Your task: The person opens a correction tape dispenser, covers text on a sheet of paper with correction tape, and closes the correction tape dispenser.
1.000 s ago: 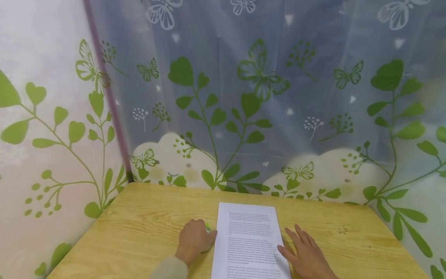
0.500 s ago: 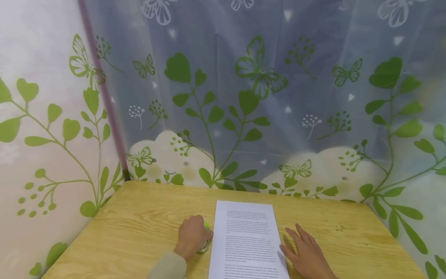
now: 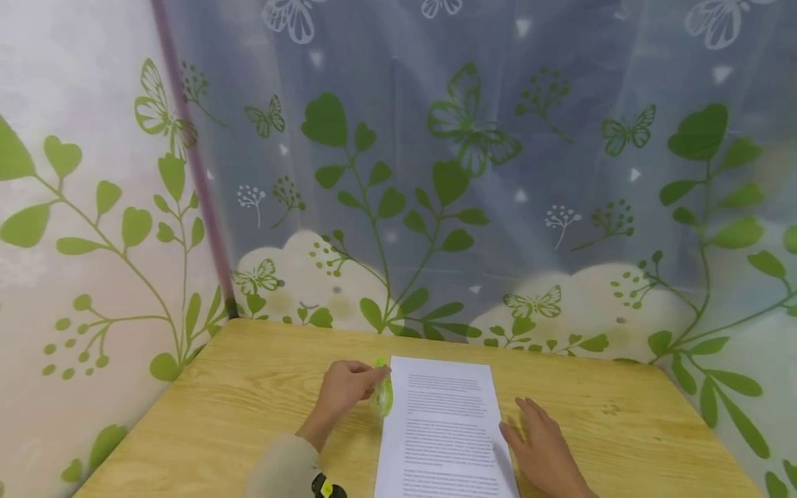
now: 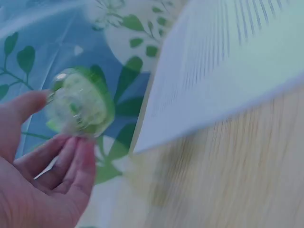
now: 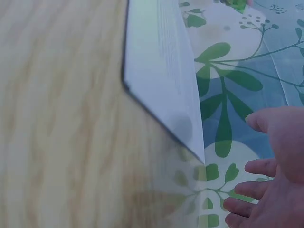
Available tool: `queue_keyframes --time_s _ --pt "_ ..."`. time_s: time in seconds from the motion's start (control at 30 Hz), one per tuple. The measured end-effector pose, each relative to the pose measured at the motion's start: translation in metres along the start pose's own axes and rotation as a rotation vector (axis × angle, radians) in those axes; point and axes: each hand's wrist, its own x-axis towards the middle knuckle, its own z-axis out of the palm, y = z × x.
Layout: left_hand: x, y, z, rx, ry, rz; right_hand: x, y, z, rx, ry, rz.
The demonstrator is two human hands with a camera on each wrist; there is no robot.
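My left hand (image 3: 344,389) pinches a small green correction tape (image 3: 383,395) with a see-through case, lifted at the left edge of a printed sheet of paper (image 3: 445,432). In the left wrist view, thumb and fingertips grip the rounded, clear-and-green correction tape (image 4: 80,102), its pale inner parts blurred. My right hand (image 3: 543,446) lies at the right edge of the sheet, its fingers spread and relaxed, holding nothing. The right wrist view has the same hand (image 5: 278,173) beyond a corner of the paper (image 5: 166,90). The near end of the sheet falls outside the head view.
A light wood-grain table (image 3: 249,387) bears the paper. Behind it hangs a blue curtain (image 3: 398,173) printed with green leaves and butterflies, and a pale one (image 3: 87,277) stands at the left. A black and yellow band (image 3: 328,487) shows by my left sleeve.
My left hand has moved forward along the sheet and lifted the correction tape, which now shows more below the fingers. My right hand stays about where it was beside the paper.
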Motion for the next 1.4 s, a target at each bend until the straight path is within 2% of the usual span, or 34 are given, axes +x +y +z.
queue_keyframes --time_s 0.23,0.37,0.5,0.7,0.9,1.03,1.2,1.4 --pt "-0.003 0.001 0.015 -0.507 0.1 -0.192 -0.003 -0.006 0.001 0.148 -0.006 0.004" --pt "-0.008 -0.001 0.026 -0.769 0.06 -0.253 -0.003 -0.012 0.005 0.224 -0.009 0.052" --pt "-0.013 -0.003 0.037 -0.929 -0.021 -0.287 -0.002 -0.021 0.007 0.287 0.004 0.059" --pt "-0.02 -0.002 0.053 -1.02 -0.064 -0.367 -0.002 -0.03 0.01 0.341 0.043 0.016" --pt "-0.025 0.005 0.061 -1.049 -0.029 -0.406 -0.002 -0.045 0.015 0.362 0.118 0.004" --pt "-0.026 0.009 0.072 -1.093 -0.006 -0.433 0.0 -0.055 0.022 0.454 0.128 0.024" --pt "-0.029 0.012 0.088 -1.113 -0.01 -0.465 0.004 -0.069 0.03 0.603 0.135 0.035" --pt "-0.035 0.013 0.102 -1.108 -0.027 -0.471 0.01 -0.073 0.038 0.625 0.181 0.038"
